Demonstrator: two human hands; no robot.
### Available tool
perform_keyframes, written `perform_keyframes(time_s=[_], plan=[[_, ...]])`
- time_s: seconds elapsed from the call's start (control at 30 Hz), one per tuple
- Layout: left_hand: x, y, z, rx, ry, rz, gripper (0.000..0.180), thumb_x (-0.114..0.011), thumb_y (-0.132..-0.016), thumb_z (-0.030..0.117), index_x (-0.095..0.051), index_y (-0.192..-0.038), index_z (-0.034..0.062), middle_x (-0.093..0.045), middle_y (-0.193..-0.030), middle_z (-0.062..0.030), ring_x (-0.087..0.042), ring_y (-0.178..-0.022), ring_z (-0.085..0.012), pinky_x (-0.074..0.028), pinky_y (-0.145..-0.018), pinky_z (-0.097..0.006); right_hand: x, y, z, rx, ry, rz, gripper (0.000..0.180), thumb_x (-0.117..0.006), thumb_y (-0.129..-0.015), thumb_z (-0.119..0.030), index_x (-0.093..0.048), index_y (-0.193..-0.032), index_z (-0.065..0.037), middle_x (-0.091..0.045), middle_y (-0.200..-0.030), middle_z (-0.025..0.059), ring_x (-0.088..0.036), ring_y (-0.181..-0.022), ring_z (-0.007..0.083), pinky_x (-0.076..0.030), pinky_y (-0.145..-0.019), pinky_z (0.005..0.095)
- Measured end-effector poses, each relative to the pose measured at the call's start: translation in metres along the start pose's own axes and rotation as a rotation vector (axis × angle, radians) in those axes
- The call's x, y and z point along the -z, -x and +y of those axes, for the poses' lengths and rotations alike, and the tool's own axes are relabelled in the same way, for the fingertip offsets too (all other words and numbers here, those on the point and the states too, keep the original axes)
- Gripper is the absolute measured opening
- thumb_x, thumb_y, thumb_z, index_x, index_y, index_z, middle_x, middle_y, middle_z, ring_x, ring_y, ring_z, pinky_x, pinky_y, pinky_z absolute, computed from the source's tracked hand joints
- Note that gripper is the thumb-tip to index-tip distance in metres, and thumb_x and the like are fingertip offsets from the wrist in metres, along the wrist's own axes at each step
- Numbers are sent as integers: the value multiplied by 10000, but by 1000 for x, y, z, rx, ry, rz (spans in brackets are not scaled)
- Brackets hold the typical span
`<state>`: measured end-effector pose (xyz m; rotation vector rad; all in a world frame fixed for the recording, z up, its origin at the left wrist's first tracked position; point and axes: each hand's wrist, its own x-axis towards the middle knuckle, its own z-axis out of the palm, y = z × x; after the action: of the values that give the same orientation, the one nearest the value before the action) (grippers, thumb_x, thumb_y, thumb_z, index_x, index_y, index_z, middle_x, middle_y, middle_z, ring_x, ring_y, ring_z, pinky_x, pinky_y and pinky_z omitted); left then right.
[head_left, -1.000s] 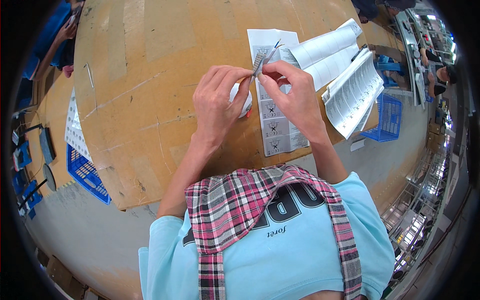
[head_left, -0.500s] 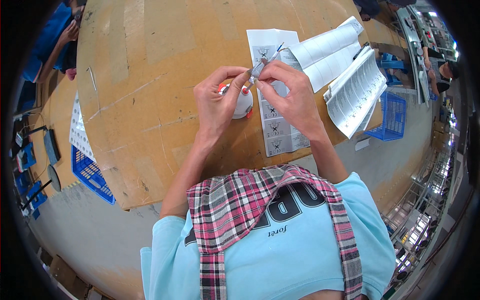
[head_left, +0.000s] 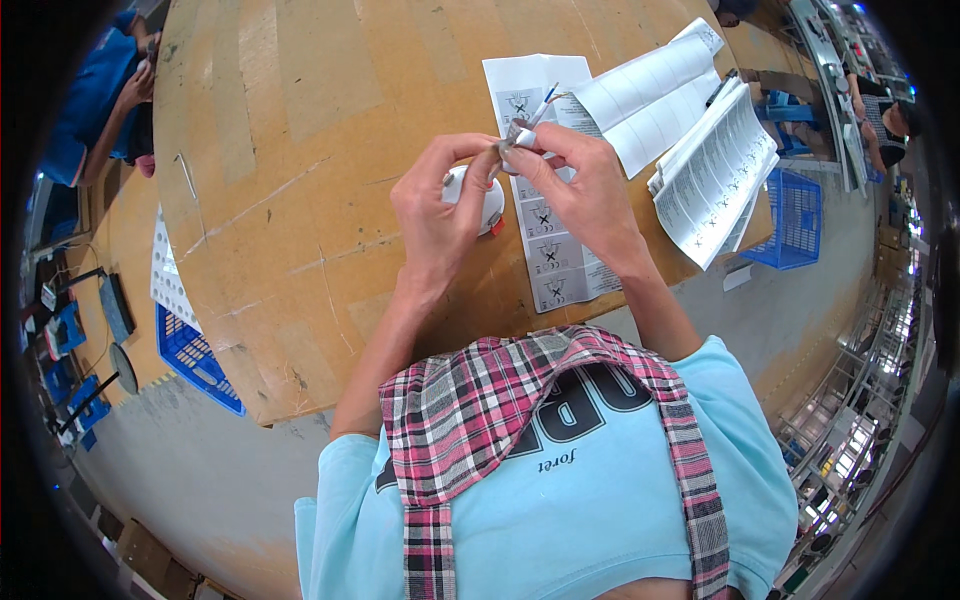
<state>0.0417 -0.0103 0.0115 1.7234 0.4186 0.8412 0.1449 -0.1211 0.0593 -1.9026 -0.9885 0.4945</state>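
Above the table (head_left: 270, 270), both my hands meet at a thin white cable (head_left: 543, 107) with coloured wire ends sticking out at the top. My left hand (head_left: 440, 195) pinches a small silvery grey strip (head_left: 513, 132) at the cable, thumb against fingertip. My right hand (head_left: 580, 190) grips the same strip from the other side, its fingers bent. Whether the strip goes fully round the cable is hidden by my fingers. Just below, a round white fixture (head_left: 489, 207) with red bits at its edge sits partly behind my left hand. A printed instruction sheet (head_left: 555, 285) lies under my right hand.
To the right are a curled white sheet (head_left: 655, 95) and a folded stack of printed sheets (head_left: 710, 180). A bent metal rod (head_left: 188, 180) lies at left. Blue crates (head_left: 797, 215) stand beyond the table's edges. A person in blue (head_left: 95, 110) sits at far left.
The silvery strip has been folded or turned closer round the cable, with my right fingers curled further over it. My hands stay at nearly the same place.
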Motion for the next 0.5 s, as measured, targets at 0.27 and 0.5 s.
perform_keyframes(time_s=[0.27,0.5], plan=[[13,-8,-28,338,298,99,138,-593,-916,108,-629,-920,-25,-657,-857,-47,-619,-796,-102,-496,-727,-244,1,11,5,34,10,23,181,-652,-828,-141,-658,-816,40,-620,-714,123,-557,-566,193,-431,-532,310],[16,-13,-43,398,337,169,140,-592,-913,110,-637,-931,-20,-667,-858,-66,-646,-813,-139,-511,-753,-258,0,26,14,10,-23,57,173,-672,-808,-133,-665,-782,38,-621,-697,126,-568,-586,187,-437,-550,313]])
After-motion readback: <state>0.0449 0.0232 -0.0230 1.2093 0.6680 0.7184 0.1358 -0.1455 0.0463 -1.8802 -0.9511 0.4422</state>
